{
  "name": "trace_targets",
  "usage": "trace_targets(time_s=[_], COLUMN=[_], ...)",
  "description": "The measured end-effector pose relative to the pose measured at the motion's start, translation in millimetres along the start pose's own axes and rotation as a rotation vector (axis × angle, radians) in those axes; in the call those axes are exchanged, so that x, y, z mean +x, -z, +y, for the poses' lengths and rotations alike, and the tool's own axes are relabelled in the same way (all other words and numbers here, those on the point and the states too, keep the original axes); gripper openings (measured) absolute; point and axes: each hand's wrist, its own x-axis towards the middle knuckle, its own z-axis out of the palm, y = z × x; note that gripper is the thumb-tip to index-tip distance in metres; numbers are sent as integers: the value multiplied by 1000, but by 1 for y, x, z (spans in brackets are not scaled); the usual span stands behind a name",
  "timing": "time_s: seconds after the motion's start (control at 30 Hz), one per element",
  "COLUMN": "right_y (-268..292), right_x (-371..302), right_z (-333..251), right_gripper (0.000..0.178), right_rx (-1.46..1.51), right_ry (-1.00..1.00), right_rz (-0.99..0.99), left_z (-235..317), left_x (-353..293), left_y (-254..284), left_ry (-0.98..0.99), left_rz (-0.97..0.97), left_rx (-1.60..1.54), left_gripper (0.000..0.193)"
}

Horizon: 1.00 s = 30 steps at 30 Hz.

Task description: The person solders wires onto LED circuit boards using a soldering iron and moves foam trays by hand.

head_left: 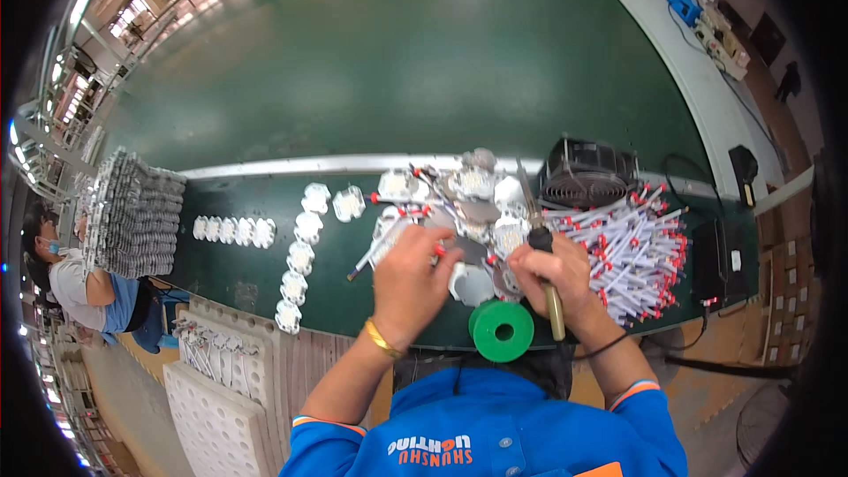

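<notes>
My right hand (558, 278) is closed around a soldering iron (554, 311), its thin metal tip pointing away over the work pile. My left hand (412, 283) is pinched, with the red end of a white-sleeved wire lead (440, 250) showing at its fingertips. Beyond and between both hands lies a loose pile of round white and grey lamp boards (473, 183), some with leads on them. A grey disc (469, 250) is partly covered by the left fingers. Close to my body, below the right hand, sits a green spool (502, 330).
A black fan (588, 174) stands behind a heap of white leads with red ends (632, 252) at right. White boards form a column (300, 258) and a row (234, 230) at left, beside tall stacks (137, 216). A person (84, 287) sits far left. A cord trails from the iron.
</notes>
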Motion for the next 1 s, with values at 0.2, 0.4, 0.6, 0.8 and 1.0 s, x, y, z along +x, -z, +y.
trace_targets(time_s=[0.2, 0.4, 0.6, 0.8, 1.0], right_y=[0, 0, 0, 3, 2], right_x=[5, -3, 0, 4, 12], right_z=[1, 7, 6, -3, -13], right_gripper=[34, 35, 34, 34, 28], right_rx=[24, -24, 22, 87, 181], right_ry=[49, 52, 50, -43, -167], right_rz=[36, 27, 49, 33, 40], left_z=[7, 6, 21, 38, 44], left_x=[12, 8, 8, 0, -7], left_y=[-10, -6, 6, 14, 17], left_ry=[-82, -41, -61, -141, -274], left_rz=[-35, -24, 4, 125, 181], left_rx=[104, -18, -151, -294, -292], left_gripper=[18, 16, 15, 20, 22])
